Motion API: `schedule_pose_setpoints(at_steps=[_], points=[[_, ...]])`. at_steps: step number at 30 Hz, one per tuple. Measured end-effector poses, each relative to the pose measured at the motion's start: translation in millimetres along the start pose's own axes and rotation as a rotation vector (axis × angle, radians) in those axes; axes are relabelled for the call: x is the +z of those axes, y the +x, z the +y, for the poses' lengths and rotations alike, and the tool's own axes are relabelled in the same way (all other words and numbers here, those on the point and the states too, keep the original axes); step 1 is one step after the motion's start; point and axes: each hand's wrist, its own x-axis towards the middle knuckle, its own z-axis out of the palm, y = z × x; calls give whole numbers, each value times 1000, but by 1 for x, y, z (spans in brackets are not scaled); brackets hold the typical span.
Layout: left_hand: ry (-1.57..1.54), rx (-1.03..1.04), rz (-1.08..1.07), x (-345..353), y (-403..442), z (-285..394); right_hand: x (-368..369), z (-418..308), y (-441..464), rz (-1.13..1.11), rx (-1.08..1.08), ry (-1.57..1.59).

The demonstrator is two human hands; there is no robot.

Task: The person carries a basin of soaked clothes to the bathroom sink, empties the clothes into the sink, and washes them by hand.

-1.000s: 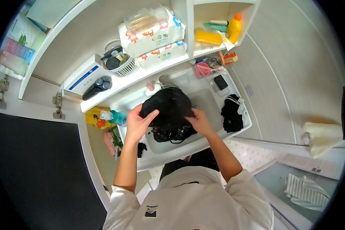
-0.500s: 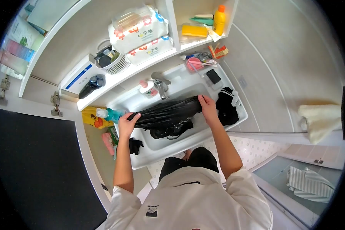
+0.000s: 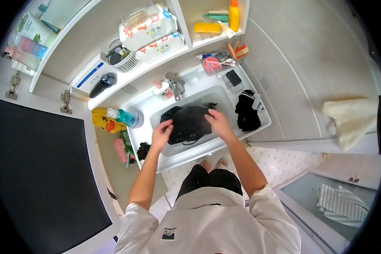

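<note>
Wet black cloth (image 3: 191, 123) lies bunched in the white sink (image 3: 154, 116), its shape too crumpled to name as a garment. My left hand (image 3: 161, 133) is at the left edge of the cloth, slightly blurred, with thumb and fingers parted. At the opposite edge, my right hand (image 3: 218, 123) has its fingers stretched out over the cloth. Whether the fingertips touch it is hard to make out. Above the cloth stands the metal faucet (image 3: 175, 86).
More black cloth (image 3: 247, 111) lies on the sink's right rim, and a small black piece (image 3: 143, 150) on the left. A soap bottle (image 3: 162, 90), a teal bottle (image 3: 129, 118) and a soap box (image 3: 233, 78) stand around. An open cabinet door (image 3: 46, 169) is at left.
The black cloth was stretched between both hands above the sink; now it has dropped lower and lies bunched. My hands have come closer together and their grip has loosened.
</note>
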Motion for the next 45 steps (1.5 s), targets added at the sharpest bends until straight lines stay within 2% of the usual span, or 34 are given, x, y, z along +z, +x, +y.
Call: schedule_pose_setpoints(at_steps=[1, 2, 3, 5, 6, 7, 9, 11, 12, 15, 16, 19, 20, 23, 24, 27, 30, 33, 34, 37, 40, 42, 45], points=[[-170, -43, -173, 11, 0, 5, 9, -10, -3, -5, 15, 56], [-223, -100, -289, 22, -3, 10, 8, -21, -7, -121, 11, 138], [-277, -157, -405, 33, -9, 26, 13, -28, -8, -142, -37, 109], [-90, 167, -285, 63, -2, 8, 27, -39, -6, -182, -138, 53], [80, 209, -172, 71, 1, 7, 34, -45, -4, -243, -138, 25], [11, 190, -85, 76, 8, 7, 45, -48, -1, -239, -271, -6], [-42, 145, -34, 70, 24, 7, 55, -59, 6, -248, -209, 19], [-19, 90, -111, 51, 39, 13, 53, -56, 24, -230, -163, 7], [2, 81, -163, 40, 41, 21, 51, -39, 31, -111, -311, -197], [-267, -57, -157, 22, 51, 20, 50, -7, 30, 86, -150, -32], [-412, -142, -135, 16, 51, 28, 54, 8, 28, 205, -148, -110], [-672, -245, -106, 6, 55, 31, 85, 22, 0, 311, -49, -377], [-703, -265, -105, 4, 56, 32, 96, 15, -3, 244, 57, -102], [-834, -291, -87, -5, 54, 45, 109, 18, 6, 216, 17, 107], [-839, -267, -84, -10, 53, 48, 106, -1, 6, 197, 43, 25], [-832, -230, -88, -20, 43, 75, 107, -7, 13, 116, -124, 31], [-800, -213, -57, -21, 40, 82, 121, -20, 9, 213, -179, 42], [-736, -191, 33, -23, 35, 87, 106, -41, 5, 133, -193, -331], [-704, -178, 68, -23, 33, 87, 99, -26, 11, 71, -153, -360], [-543, -132, 164, -36, 35, 78, 80, 28, 24, 319, -40, -120], [-384, -136, 251, -40, 34, 66, 60, 13, 27, 435, 199, 739], [-364, -170, 272, -34, 30, 49, 55, 1, 23, 394, 258, 821], [-210, -364, -60, -37, 27, 13, 50, -12, 19, 352, 297, 812]])
